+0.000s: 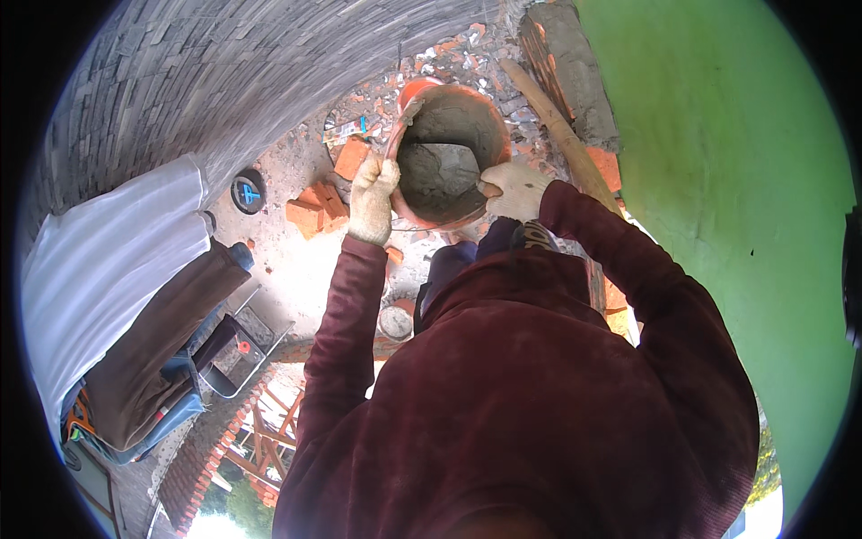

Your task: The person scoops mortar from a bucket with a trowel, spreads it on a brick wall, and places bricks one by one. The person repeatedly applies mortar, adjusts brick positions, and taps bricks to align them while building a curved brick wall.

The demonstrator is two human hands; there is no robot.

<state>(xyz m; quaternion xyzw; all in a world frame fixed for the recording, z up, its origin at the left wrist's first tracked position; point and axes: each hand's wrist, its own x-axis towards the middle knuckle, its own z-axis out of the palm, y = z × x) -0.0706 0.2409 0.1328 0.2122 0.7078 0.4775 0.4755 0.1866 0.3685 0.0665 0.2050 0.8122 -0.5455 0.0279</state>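
Observation:
In front of me stands an orange bucket [499,121], its inside smeared with grey mortar [422,180]. My left hand [372,199], in a pale knitted glove, is closed on the bucket's left rim. My right hand [521,187], gloved the same way, grips the wooden handle of a trowel [456,165] at the bucket's right side. The trowel's grey blade lies inside the bucket against the mortar, and its edges are hard to tell from the mix.
Loose bricks [314,211] lie left of the bucket among rubble. A wooden pole [561,135] leans along the green wall [718,135] at right. A round black dish [248,191] sits on the floor at left, near hanging cloths [126,260]. A small mortar-filled pail [395,322] stands nearer me.

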